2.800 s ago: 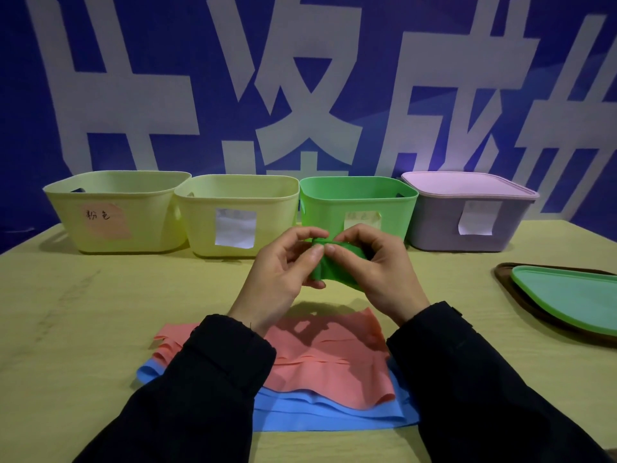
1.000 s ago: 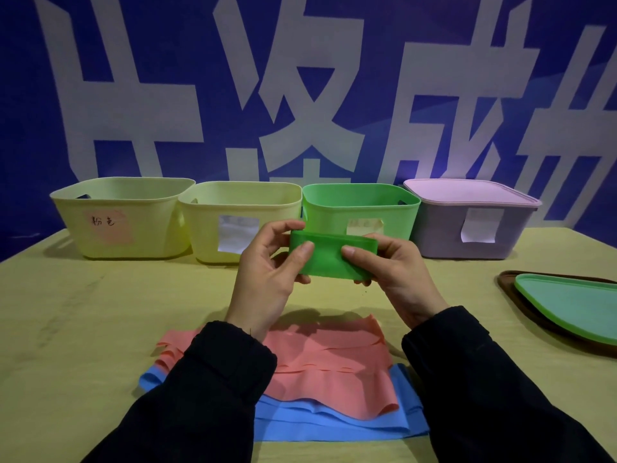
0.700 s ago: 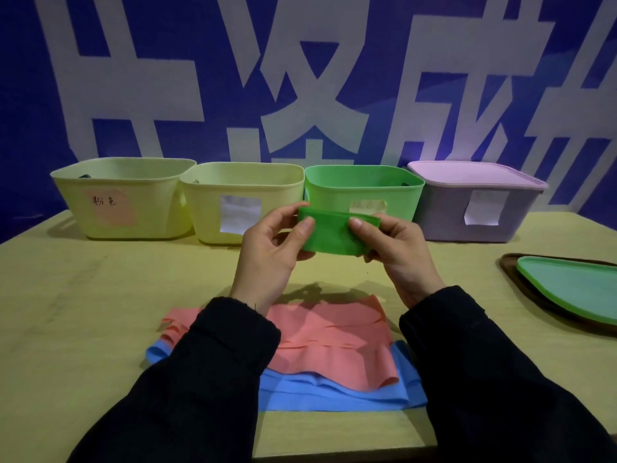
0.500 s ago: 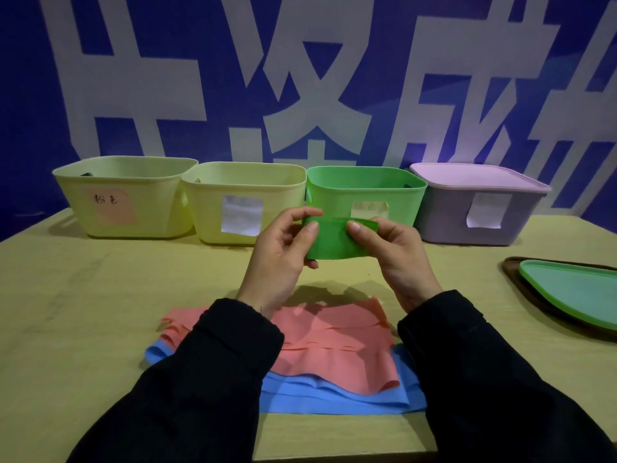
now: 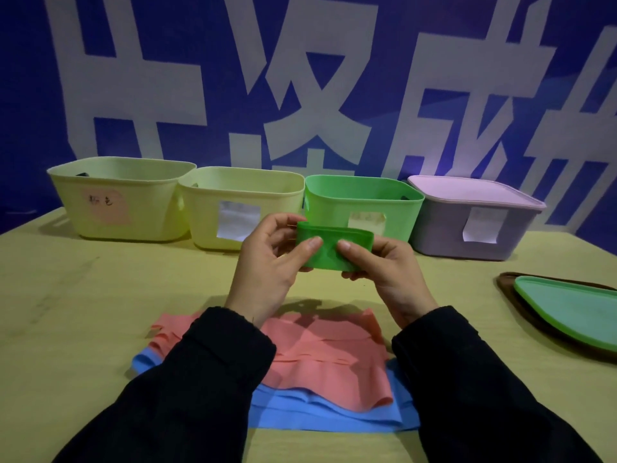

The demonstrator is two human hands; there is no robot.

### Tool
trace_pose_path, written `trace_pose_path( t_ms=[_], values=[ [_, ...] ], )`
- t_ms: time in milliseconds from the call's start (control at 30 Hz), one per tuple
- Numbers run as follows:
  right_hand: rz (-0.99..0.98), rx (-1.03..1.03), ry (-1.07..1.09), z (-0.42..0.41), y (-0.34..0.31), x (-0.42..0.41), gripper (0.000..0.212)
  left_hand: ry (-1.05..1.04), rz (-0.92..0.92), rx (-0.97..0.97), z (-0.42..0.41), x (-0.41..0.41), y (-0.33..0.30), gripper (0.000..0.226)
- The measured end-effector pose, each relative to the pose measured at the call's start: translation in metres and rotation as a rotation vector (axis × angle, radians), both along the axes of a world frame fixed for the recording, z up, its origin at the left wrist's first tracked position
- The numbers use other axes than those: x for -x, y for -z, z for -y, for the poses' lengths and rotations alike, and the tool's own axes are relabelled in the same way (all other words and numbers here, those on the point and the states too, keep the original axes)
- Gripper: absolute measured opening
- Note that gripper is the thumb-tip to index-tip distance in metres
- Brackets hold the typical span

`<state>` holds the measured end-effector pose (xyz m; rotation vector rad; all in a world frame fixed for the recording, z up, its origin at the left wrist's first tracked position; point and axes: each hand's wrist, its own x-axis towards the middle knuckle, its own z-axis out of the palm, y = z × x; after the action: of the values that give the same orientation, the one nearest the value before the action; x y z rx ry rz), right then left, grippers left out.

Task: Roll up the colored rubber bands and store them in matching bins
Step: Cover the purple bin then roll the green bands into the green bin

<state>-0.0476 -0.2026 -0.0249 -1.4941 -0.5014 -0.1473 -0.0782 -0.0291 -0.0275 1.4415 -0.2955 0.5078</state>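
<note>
Left hand (image 5: 267, 262) and right hand (image 5: 389, 272) each pinch one end of the folded green rubber band (image 5: 334, 248), held above the table (image 5: 83, 312) in front of the green bin (image 5: 362, 203).

Probably a staged demo room: printed banner (image 5: 300, 95) behind labelled bins (image 5: 240, 208).

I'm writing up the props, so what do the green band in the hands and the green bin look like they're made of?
Green band: likely thin rubber, matte; it folds limply in both hands.
Green bin: probably moulded plastic, smooth with a slight sheen, rigid rounded rim.
</note>
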Motion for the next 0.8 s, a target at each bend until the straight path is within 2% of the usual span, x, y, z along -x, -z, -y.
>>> trace_pose_path(
  t_ms=[100, 233, 367, 600, 800],
  values=[
    [0.02, -0.011, 0.02, 0.0005, -0.0007, 0.0001, 0.013, 0.012, -0.006, 0.0, -0.0017, 0.0008, -0.0004, 0.024],
    [0.014, -0.006, -0.048, -0.0025, 0.0003, 0.0018, 0.012, 0.058, 0.015, -0.061, 0.0004, 0.0017, 0.002, 0.033],
    [0.064, 0.012, -0.047, -0.0052, 0.0019, 0.0033, 0.011, 0.064, 0.03, -0.107, 0.0007, 0.0011, 0.0041, 0.023],
    [0.042, -0.049, -0.018, -0.0059, 0.001, 0.002, 0.015, -0.007, 0.012, -0.053, 0.0009, 0.0012, 0.0, 0.033],
    [-0.007, -0.063, -0.067, -0.0031, 0.0023, 0.0007, 0.017, 0.001, 0.024, -0.05, -0.0013, 0.0021, -0.0003, 0.028]
  ],
)
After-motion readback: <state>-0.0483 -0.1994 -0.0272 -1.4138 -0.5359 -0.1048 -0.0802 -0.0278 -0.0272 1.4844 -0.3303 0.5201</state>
